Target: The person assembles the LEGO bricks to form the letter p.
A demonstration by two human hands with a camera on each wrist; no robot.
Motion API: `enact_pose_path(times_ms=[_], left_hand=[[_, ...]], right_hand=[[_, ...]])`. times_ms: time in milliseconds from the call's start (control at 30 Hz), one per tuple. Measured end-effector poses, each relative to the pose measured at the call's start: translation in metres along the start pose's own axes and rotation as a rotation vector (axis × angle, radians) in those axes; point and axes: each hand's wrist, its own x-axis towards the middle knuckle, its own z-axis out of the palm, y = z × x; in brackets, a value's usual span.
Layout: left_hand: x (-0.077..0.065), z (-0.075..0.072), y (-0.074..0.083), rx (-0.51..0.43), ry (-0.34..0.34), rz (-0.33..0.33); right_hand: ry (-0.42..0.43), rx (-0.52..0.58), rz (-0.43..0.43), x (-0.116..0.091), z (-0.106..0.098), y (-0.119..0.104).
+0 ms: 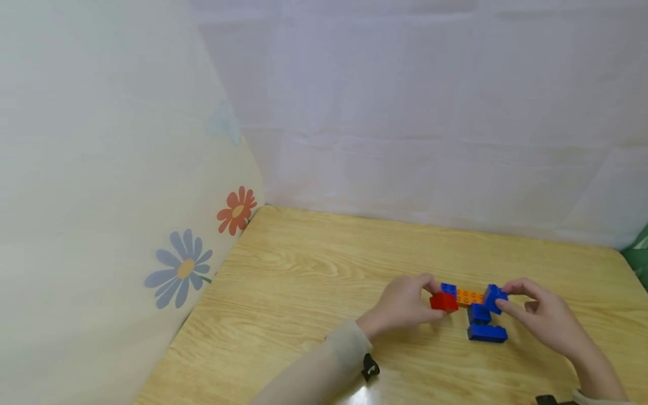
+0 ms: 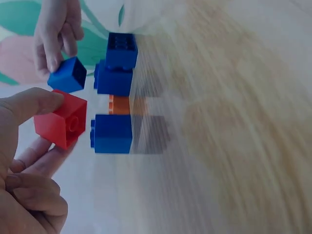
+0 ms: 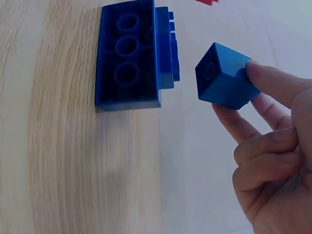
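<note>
Toward the bench's (image 1: pixel 329 270) right edge, our L hand (image 1: pixel 402 301) pinches a red block (image 1: pixel 444 302) in its fingers, our R hand (image 1: pixel 549 318) a blue block (image 1: pixel 495 298), both held off the bench by an orange piece (image 1: pixel 468 297) & other blue bricks (image 1: pixel 487 333). We're prob. mid-assembly; next move likely calls for lining up w/ studs b4 pressing.

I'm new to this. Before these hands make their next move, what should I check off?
1. Left hand has the red brick: ok, pinched between thumb and fingers.
2. Right hand has the small blue brick: ok, also pinched.
3. Small blue brick clear of the bricks below: ok, a gap shows in the right wrist view.
4. Small blue brick level: not ok, it is tilted.
5. Long blue brick lying studs up: not ok, its hollow underside faces sideways.
6. Orange brick pressed firmly to its neighbours: cannot tell.
</note>
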Motion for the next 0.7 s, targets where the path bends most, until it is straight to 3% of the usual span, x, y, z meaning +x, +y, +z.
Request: enact_pose_path(times_ms=[200,433,700], left_hand=[[0.0,-0.007,-0.013,-0.18,0.025,-0.037],[0.002,-0.011,-0.028,-0.234,0.035,-0.072],[0.002,-0.015,-0.043,-0.283,-0.009,-0.105]], right_hand=[[0.024,0.028,-0.028,0.0,0.003,-0.007],[0.038,0.027,-0.066,0.002,0.009,-0.016],[0.022,0.032,-0.097,0.007,0.017,-0.025]])
